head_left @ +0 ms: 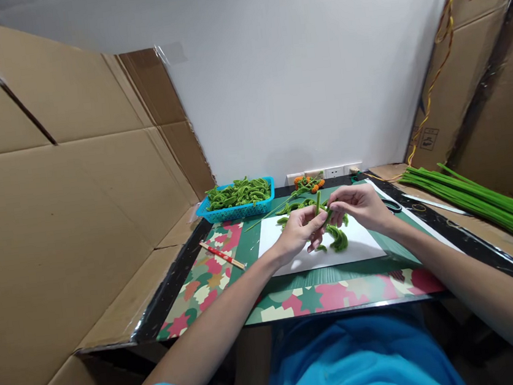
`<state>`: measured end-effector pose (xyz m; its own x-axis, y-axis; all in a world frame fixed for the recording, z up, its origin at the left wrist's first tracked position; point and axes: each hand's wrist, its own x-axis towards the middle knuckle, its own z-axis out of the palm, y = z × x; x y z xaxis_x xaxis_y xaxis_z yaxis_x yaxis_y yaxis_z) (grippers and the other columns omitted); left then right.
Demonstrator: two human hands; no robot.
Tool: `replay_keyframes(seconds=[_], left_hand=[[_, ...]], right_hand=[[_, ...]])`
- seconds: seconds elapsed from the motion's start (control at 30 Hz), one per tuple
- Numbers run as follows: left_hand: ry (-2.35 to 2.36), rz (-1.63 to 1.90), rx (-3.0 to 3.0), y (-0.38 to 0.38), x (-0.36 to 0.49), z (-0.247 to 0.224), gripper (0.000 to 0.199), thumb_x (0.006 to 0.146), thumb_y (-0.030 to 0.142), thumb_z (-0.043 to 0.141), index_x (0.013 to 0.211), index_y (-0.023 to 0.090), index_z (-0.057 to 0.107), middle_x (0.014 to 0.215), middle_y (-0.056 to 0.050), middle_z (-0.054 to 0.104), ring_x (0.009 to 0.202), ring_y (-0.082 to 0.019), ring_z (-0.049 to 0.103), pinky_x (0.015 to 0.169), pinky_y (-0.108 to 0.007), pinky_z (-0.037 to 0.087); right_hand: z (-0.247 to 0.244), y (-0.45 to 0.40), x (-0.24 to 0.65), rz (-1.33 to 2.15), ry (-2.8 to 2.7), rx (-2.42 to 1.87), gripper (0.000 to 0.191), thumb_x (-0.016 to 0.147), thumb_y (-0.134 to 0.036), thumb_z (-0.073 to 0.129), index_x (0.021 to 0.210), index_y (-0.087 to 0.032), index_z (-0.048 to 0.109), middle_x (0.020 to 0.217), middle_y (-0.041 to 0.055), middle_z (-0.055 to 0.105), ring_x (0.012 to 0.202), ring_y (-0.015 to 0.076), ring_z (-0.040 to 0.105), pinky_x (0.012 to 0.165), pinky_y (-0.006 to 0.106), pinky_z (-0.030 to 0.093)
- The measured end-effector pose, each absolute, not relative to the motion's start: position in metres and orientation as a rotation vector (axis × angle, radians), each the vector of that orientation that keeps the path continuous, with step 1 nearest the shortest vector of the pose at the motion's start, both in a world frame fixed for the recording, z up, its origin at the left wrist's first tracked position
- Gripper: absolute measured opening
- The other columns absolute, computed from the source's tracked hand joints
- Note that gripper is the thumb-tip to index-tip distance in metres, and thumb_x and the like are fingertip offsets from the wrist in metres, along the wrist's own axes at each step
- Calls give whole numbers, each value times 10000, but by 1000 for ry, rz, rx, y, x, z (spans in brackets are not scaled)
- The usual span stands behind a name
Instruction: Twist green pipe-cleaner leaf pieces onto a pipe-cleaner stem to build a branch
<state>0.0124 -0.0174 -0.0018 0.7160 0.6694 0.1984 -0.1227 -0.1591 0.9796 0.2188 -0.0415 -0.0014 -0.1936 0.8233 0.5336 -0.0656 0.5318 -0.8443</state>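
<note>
Above a white sheet of paper [292,264], my left hand [302,232] pinches a short piece of green pipe cleaner [318,201], one end of which sticks up past the thumb. My right hand [359,207] is closed at the other side of the same piece, with thumb and fingertips together; part of the piece is hidden by the fingers. Curved green pipe cleaner pieces [338,239] lie on the paper just beneath my hands, and more bent pieces [302,204] lie behind them.
A blue basket [235,212] heaped with bent green pieces stands at the back left. Orange fuzzy flowers [310,184] lie near the wall sockets. A red stick [222,256] is at left. Scissors [392,205] and a bundle of green pipe cleaners [480,201] lie at right. Cardboard walls [76,194] flank the table.
</note>
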Motion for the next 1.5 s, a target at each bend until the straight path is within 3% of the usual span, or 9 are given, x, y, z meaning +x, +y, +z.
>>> replay_keyframes(seconds=[0.2, 0.4, 0.57, 0.67, 0.93, 1.1, 1.5], left_hand=[[489, 773, 1619, -17, 14, -3, 470, 835, 560, 801, 913, 145, 595, 746, 3, 644, 411, -83, 574, 324, -179, 376], [555, 876, 1638, -17, 15, -6, 494, 870, 600, 745, 988, 140, 609, 780, -41, 713, 395, -116, 613, 318, -192, 388], [586, 931, 1614, -14, 16, -8, 539, 865, 591, 759, 1126, 179, 529, 679, 3, 694, 357, -143, 605, 299, -187, 356], [585, 950, 1585, -13, 17, -11, 539, 881, 632, 718, 1098, 202, 475, 619, 31, 662, 340, -146, 589, 296, -183, 336], [603, 1034, 1652, -15, 17, -18, 438, 968, 622, 602, 1010, 196, 506, 701, 19, 678, 359, -103, 579, 304, -172, 323], [612, 1037, 1679, -18, 17, -16, 431, 965, 603, 615, 981, 178, 548, 636, 35, 643, 344, -84, 541, 324, -169, 335], [644, 1031, 1594, -21, 18, -16, 429, 955, 616, 604, 951, 201, 493, 591, 42, 640, 302, -86, 495, 302, -170, 299]], right_hand=[[-2, -43, 217, 856, -1575, -689, 321, 868, -473, 815, 830, -169, 717, 625, 39, 729, 516, 187, 707, 473, 286, 586], [-2, -43, 211, 879, -1435, -736, 454, 797, -444, 882, 1112, -183, 686, 670, 6, 734, 533, 169, 694, 510, 276, 584], [-9, -39, 203, 931, -1203, -734, 550, 660, -521, 954, 977, -222, 619, 722, 25, 768, 544, 197, 711, 490, 297, 601], [-13, -40, 197, 929, -1154, -744, 547, 629, -559, 960, 893, -222, 619, 732, 38, 770, 525, 206, 706, 460, 307, 598], [-19, -42, 187, 740, -1319, -778, 375, 824, -512, 835, 968, -173, 761, 785, 61, 765, 513, 168, 661, 453, 296, 572], [-20, -42, 192, 775, -1480, -790, 325, 906, -461, 755, 1043, -170, 801, 760, 51, 750, 554, 168, 664, 493, 289, 566], [-26, -36, 193, 700, -1463, -781, 302, 851, -478, 809, 923, -185, 826, 768, 58, 736, 556, 163, 634, 501, 292, 557]])
